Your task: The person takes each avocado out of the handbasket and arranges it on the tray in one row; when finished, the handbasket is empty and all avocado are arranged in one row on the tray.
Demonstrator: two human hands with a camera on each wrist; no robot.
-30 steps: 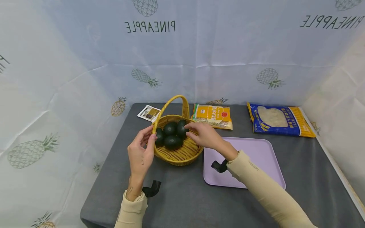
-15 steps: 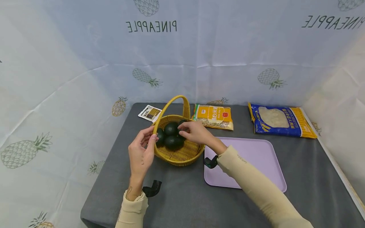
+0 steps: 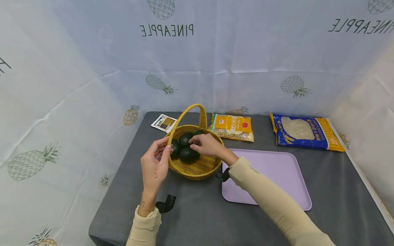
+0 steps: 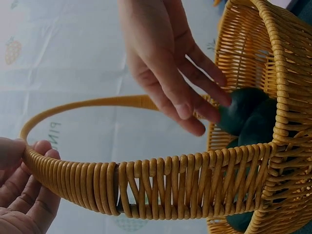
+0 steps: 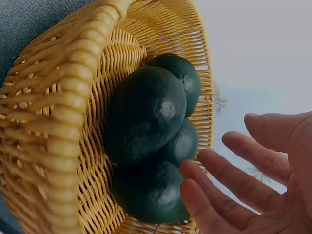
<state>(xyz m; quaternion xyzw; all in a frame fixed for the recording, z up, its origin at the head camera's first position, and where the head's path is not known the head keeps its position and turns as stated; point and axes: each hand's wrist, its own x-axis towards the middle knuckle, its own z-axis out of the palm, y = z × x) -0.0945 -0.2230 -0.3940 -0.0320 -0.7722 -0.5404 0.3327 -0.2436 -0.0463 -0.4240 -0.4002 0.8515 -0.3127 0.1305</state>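
A yellow woven basket (image 3: 197, 172) stands on the table with several dark green avocados (image 3: 189, 155) inside, bunched toward its left and back. My left hand (image 3: 155, 167) holds the arched basket handle (image 4: 92, 183) between thumb and fingers, on the basket's left side. Over the basket reaches my right hand (image 3: 207, 145), fingers loosely extended and holding nothing. In the right wrist view its fingertips are spread close beside the lowest avocado (image 5: 151, 192). One avocado at the back is mostly hidden by this hand in the head view.
Right of the basket lies a light purple tray (image 3: 277, 177). An orange food packet (image 3: 232, 126) is behind the basket, a small white-and-brown packet (image 3: 164, 123) at back left. A blue-and-yellow bag (image 3: 307, 132) lies at back right. The grey table (image 3: 197, 218) meets a pineapple-print curtain (image 3: 246, 85).
My right hand has shifted left over the basket, from beside the right-hand avocado to above the middle of the bunch. The left hand keeps its hold on the handle.
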